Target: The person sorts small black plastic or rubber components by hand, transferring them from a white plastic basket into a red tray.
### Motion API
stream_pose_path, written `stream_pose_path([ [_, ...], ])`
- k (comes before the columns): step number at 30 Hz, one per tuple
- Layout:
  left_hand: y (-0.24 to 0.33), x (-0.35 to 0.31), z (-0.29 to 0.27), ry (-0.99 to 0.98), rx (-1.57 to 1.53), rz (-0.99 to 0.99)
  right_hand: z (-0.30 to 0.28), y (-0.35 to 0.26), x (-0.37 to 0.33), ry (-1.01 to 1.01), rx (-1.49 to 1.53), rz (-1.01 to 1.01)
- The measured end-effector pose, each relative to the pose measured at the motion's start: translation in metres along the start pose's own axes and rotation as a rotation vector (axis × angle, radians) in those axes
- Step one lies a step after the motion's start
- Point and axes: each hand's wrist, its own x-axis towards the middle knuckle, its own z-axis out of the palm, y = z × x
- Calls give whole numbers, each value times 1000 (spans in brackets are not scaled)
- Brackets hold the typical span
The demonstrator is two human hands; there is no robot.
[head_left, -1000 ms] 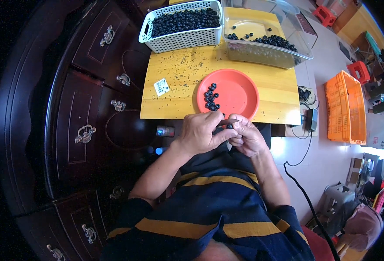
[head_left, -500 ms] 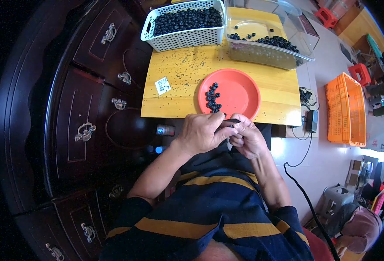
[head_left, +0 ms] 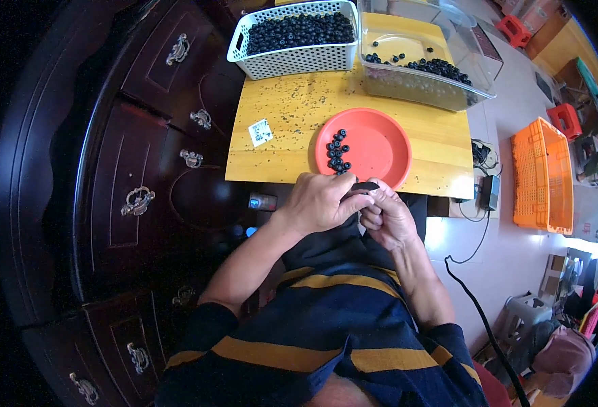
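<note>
Both my hands meet just over the near rim of a red round dish. My left hand is closed, thumb against curled fingers; whatever it pinches is hidden. My right hand is closed too, its thumb and forefinger gripping a dark, flat, blade-like piece that lies across the gap between the hands. Along the left side of the dish sit several small black ring-shaped parts, with holes in their middles.
A white perforated basket heaped with black parts stands at the back left. Beside it is a clear plastic bin holding more. Dark crumbs and a white printed square lie on the yellow table. An orange crate stands right.
The whole view has shifted slightly, so the table and containers sit a little further right. Between my fingers the dark flat piece shows more. Both hands keep nearly the same pose.
</note>
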Motion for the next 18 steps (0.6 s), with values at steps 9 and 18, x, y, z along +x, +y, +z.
stream_pose_path([
  [9,-6,1,2,-6,10,30,-1,5,2,71,101,37],
  [18,-8,6,0,-20,55,51,-2,3,7,90,197,82],
])
